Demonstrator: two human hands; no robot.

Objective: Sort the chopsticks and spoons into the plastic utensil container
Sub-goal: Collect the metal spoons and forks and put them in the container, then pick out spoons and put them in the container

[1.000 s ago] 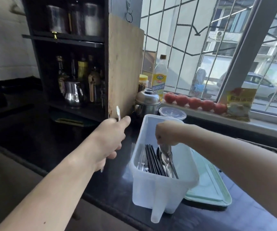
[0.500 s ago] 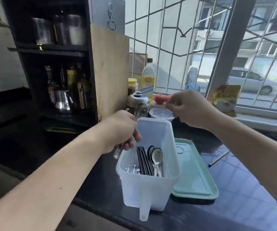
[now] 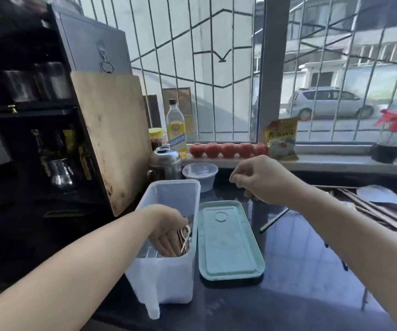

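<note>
- A second ago my left hand (image 3: 166, 231) was raised beside the container with a spoon; now it is down inside the plastic utensil container (image 3: 168, 280), fingers curled round the metal spoons (image 3: 185, 238) there.
- My right hand (image 3: 262, 179), which was then inside the container, now hangs above the counter (image 3: 300, 271) behind the lid, fingers loosely curled; I cannot tell whether it pinches anything.
- The container is translucent white plastic, rectangular, with a spout-like foot at its near corner; it stands near the counter's front edge.
- Touching its right side lies the lid (image 3: 228, 242), pale green, flat, rounded at the corners, with a moulded circle near its far end.
- The counter is dark, glossy stone that mirrors the window bars.
- A single dark chopstick (image 3: 274, 220) lies to the right of the lid; more wooden chopsticks (image 3: 369, 206) and a white spoon (image 3: 381, 195) lie by the counter's right edge.
- Behind the container stand a round clear plastic tub (image 3: 201, 174) and a steel pot (image 3: 165, 161); a worn wooden cutting board (image 3: 113, 137) leans at the left.
</note>
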